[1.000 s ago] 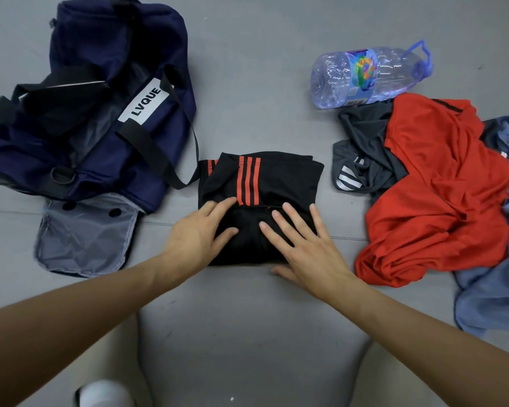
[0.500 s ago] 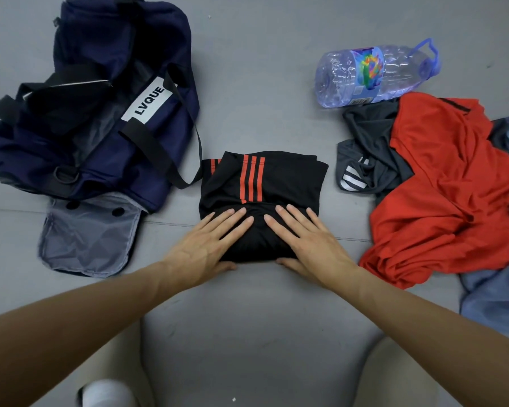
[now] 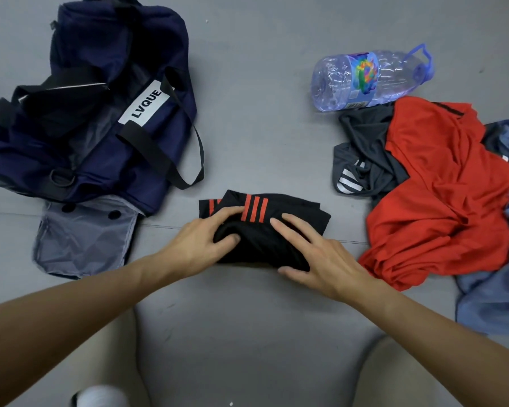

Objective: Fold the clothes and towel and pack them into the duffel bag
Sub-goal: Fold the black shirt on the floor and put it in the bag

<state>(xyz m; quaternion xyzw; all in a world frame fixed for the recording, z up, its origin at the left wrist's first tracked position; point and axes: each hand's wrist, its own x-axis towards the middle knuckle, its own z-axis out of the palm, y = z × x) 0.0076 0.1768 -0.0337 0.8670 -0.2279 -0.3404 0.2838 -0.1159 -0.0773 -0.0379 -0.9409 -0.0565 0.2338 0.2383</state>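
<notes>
A black garment with red stripes (image 3: 291, 211) lies folded on the grey floor in front of me. My left hand (image 3: 200, 242) grips its near left edge, thumb curled into the cloth. My right hand (image 3: 315, 257) holds the near right edge, fingers on top and thumb at the fold. The navy duffel bag (image 3: 100, 113) lies at the far left, its top unzipped. To the right lie a red shirt (image 3: 441, 189), a dark grey garment with white stripes (image 3: 362, 160) and a blue-grey cloth (image 3: 500, 289) in a loose pile.
A big clear plastic water bottle (image 3: 370, 77) lies on its side behind the pile. The bag's black strap (image 3: 171, 160) loops toward the black garment. A grey flap (image 3: 80, 239) sticks out at the bag's near end. My knees and a white shoe (image 3: 97, 396) show at the bottom.
Both hands went from pressing flat on the black garment to gripping its near edge. The garment now looks shorter from front to back, bunched at the near side.
</notes>
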